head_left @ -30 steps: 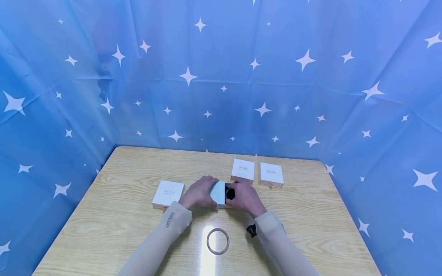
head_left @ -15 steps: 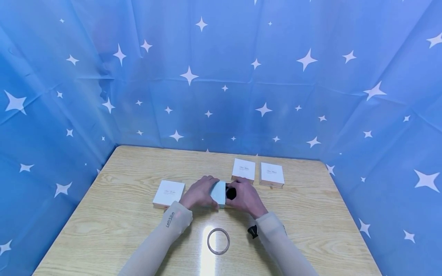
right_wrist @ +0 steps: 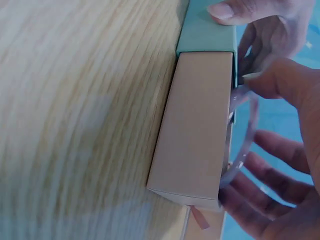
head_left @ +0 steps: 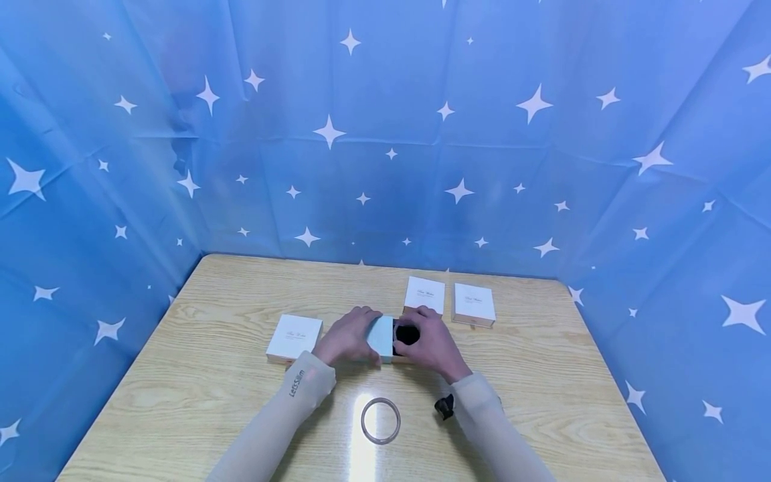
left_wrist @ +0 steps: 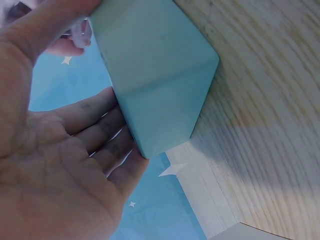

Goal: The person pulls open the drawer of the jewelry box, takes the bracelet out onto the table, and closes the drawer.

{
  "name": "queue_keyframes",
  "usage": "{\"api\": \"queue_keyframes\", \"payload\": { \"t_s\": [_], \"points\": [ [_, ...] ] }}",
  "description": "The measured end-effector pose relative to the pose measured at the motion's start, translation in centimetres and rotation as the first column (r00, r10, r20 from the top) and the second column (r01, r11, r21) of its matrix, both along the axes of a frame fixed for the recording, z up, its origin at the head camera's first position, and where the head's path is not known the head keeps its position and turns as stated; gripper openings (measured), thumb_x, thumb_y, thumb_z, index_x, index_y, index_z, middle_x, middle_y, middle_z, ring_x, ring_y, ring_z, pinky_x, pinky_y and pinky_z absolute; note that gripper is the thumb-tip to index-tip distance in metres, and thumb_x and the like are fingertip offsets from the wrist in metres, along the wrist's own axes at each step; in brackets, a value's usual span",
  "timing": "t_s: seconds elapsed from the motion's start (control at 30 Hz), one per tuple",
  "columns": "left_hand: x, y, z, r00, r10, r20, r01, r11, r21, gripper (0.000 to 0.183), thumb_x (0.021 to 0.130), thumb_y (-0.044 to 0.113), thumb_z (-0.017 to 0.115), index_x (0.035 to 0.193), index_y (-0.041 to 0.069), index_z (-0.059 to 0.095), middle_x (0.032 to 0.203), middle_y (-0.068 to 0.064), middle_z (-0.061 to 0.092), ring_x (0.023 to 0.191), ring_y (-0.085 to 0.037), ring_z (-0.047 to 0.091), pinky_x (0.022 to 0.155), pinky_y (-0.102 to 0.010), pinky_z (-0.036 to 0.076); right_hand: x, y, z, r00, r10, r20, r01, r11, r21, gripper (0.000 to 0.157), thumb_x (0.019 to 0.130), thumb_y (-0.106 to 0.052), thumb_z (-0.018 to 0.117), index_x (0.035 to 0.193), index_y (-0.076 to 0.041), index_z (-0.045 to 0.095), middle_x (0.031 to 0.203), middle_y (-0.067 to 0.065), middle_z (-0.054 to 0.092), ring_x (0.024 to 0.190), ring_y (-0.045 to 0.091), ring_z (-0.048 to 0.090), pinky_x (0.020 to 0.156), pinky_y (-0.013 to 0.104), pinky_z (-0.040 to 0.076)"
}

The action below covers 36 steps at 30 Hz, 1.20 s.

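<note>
A pull-out jewelry box with a teal sleeve (head_left: 380,338) lies at the middle of the table, its pinkish drawer (right_wrist: 192,125) partly slid out to the right. With thumb and fingers on opposite sides, my left hand (head_left: 349,338) holds the sleeve. My right hand (head_left: 430,341) is over the drawer, where a dark lining shows. Between its thumb and fingers it holds a clear bangle (right_wrist: 251,127), which stands tilted up at the drawer's opening in the right wrist view. A small ribbon tab (right_wrist: 201,218) hangs from the drawer's end. Part of the bangle is hidden by the drawer wall.
A second bangle (head_left: 381,442) lies flat on the wooden table (head_left: 211,402), nearer the front. One white-topped box (head_left: 294,337) sits left of my left hand; two more, a white box (head_left: 424,294) and its neighbor box (head_left: 474,302), stand behind on the right.
My right hand has shifted slightly right and opened up its curve, so more of the dark lining shows. The left hand and sleeve have stayed in place.
</note>
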State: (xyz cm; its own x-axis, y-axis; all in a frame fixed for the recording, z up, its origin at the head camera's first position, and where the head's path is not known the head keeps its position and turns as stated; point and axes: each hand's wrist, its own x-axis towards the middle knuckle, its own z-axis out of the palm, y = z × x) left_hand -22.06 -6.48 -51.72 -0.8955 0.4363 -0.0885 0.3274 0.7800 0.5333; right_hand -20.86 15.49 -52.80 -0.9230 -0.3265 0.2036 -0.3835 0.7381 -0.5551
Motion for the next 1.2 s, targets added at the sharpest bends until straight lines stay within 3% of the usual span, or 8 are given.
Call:
{"api": "queue_keyframes", "payload": {
  "t_s": [0.2,0.5,0.77,0.97,1.2],
  "points": [
    [-0.1,-0.1,-0.1,1.0,0.002,0.006,-0.002,1.0,-0.008,0.101,0.061,0.033,0.098,0.149,0.011,0.052,0.134,-0.007,0.061,0.111,-0.023,0.055,0.091,-0.042,0.052,0.0,0.2,0.1,1.0,0.016,0.021,-0.013,0.987,-0.157,0.041,0.08,-0.028,0.086,0.117,-0.015,0.075,0.117,0.004,0.067,0.097,0.028,0.065,0.081,0.04,0.057],
    [-0.1,-0.2,0.0,1.0,0.005,0.0,-0.005,1.0,0.003,0.101,0.06,0.033,0.098,0.148,0.011,0.052,0.134,-0.007,0.061,0.112,-0.024,0.055,0.092,-0.043,0.052,0.5,0.5,1.3,0.998,0.037,0.048,-0.027,0.979,-0.202,0.044,0.081,-0.03,0.086,0.12,-0.015,0.074,0.119,0.004,0.067,0.096,0.026,0.065,0.08,0.044,0.058],
    [-0.1,-0.2,0.0,1.0,-0.005,-0.003,0.005,1.0,0.004,0.102,0.061,0.033,0.098,0.149,0.01,0.052,0.135,-0.008,0.06,0.113,-0.024,0.055,0.093,-0.043,0.052,1.9,0.7,2.2,0.998,0.057,0.006,-0.056,0.989,-0.139,0.045,0.08,-0.031,0.085,0.121,-0.017,0.074,0.121,0.0,0.066,0.1,0.023,0.063,0.081,0.042,0.058],
    [0.0,-0.3,0.2,1.0,-0.007,0.005,0.007,1.0,0.002,0.102,0.061,0.033,0.098,0.148,0.009,0.052,0.136,-0.01,0.06,0.114,-0.026,0.055,0.092,-0.044,0.052,3.2,1.1,2.3,0.99,0.128,-0.053,-0.133,0.987,-0.094,0.043,0.078,-0.028,0.085,0.119,-0.018,0.074,0.123,-0.002,0.063,0.109,0.02,0.062,0.085,0.043,0.059],
    [-0.1,-0.2,0.1,1.0,-0.003,0.016,0.003,1.0,-0.015,0.104,0.062,0.034,0.098,0.151,0.011,0.049,0.139,-0.009,0.058,0.116,-0.025,0.055,0.092,-0.043,0.052,5.0,2.0,2.0,0.974,0.196,-0.115,-0.198,0.98,-0.004,0.043,0.076,-0.025,0.086,0.117,-0.018,0.074,0.118,-0.006,0.063,0.113,0.012,0.057,0.089,0.035,0.056]
  ]
}}
